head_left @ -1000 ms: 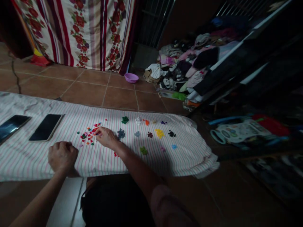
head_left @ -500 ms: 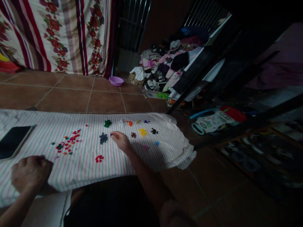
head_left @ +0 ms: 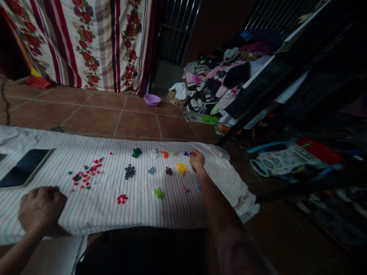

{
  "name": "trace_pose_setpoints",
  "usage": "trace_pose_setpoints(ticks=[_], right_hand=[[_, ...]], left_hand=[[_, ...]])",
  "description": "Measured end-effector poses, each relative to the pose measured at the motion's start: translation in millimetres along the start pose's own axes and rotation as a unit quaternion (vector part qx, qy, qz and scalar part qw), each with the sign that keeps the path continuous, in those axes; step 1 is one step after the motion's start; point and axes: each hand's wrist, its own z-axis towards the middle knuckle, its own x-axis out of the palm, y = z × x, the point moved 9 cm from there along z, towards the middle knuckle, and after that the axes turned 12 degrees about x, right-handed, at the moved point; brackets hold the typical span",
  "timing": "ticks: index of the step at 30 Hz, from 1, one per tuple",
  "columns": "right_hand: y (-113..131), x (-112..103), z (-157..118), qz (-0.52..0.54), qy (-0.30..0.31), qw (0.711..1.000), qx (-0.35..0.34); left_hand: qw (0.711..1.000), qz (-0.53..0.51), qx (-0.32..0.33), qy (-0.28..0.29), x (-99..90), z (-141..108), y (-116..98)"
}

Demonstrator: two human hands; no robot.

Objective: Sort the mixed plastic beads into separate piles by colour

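Near the far edge of the striped cloth [head_left: 94, 214], toward its right end, lies a small pile of dark purple pieces [head_left: 186, 154], and the person's right hand [head_left: 197, 160] is at it. Thumb and finger are brought together at the pile's right side; whether a piece is pinched between them is too small to tell. A second ago that hand was over the mixed scatter of small pieces [head_left: 93, 168] on the left; half a second ago it was beside the dark grey pile [head_left: 130, 172] with a dark speck at its fingertips. It has thus gone from mixed colours to a pile of one colour, and the scatter now lies uncovered.

Leftward from the purple along the far row come a beige pile [head_left: 175, 153], an orange pile [head_left: 164, 154], a white pile [head_left: 154, 153] and a dark green pile [head_left: 137, 152]. Nearer the person are yellow [head_left: 181, 169], brown [head_left: 169, 171] and light grey [head_left: 151, 170] piles, then pink [head_left: 185, 189], light green [head_left: 158, 193] and red [head_left: 122, 199] ones. Some blue [head_left: 198, 186] shows just beside the right forearm.

The left hand [head_left: 40, 208] rests on the cloth as a loose fist, as it did before, well apart from the right; its inside is hidden. It lies between the scatter and a dark-screened phone [head_left: 24, 168]. Beyond the cloth, a purple basin [head_left: 152, 100] stands on the tiled floor [head_left: 137, 124] near a flowered curtain [head_left: 106, 46].
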Motion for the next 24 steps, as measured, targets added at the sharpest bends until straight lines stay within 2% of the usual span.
trace_pose_setpoints(ticks=[3,7,10,13,15,16,18,21,23,24], right_hand=[[3,12,8,-0.046,0.019,0.998,-0.032],[3,24,16,-0.070,0.047,0.994,-0.071],[13,20,16,-0.084,0.038,0.990,-0.107],[41,6,-5,-0.069,-0.005,0.983,-0.170],[68,8,-38,-0.026,0.007,0.976,-0.214],[82,15,-62,0.006,0.034,0.971,-0.237],[115,41,-122,0.085,0.137,0.945,-0.284],[160,88,-229,0.170,0.294,0.882,-0.326],[184,116,-293,0.178,0.351,0.852,-0.344],[194,128,-319,0.165,0.362,0.846,-0.355]], left_hand=[[0.997,0.039,0.041,-0.044,-6.0,0,-6],[0.993,0.042,0.083,-0.069,-8.0,1,-11],[0.990,0.039,0.102,-0.091,-9.2,2,-12],[0.990,0.034,0.099,-0.099,-9.8,2,-11],[0.989,0.028,0.099,-0.105,-10.9,1,-11],[0.989,0.025,0.099,-0.107,-11.3,1,-12],[0.989,0.022,0.100,-0.111,-11.4,0,-11],[0.988,0.014,0.104,-0.115,-10.8,0,-10],[0.987,0.005,0.107,-0.116,-10.1,0,-9],[0.988,-0.001,0.108,-0.114,-9.8,0,-8]])
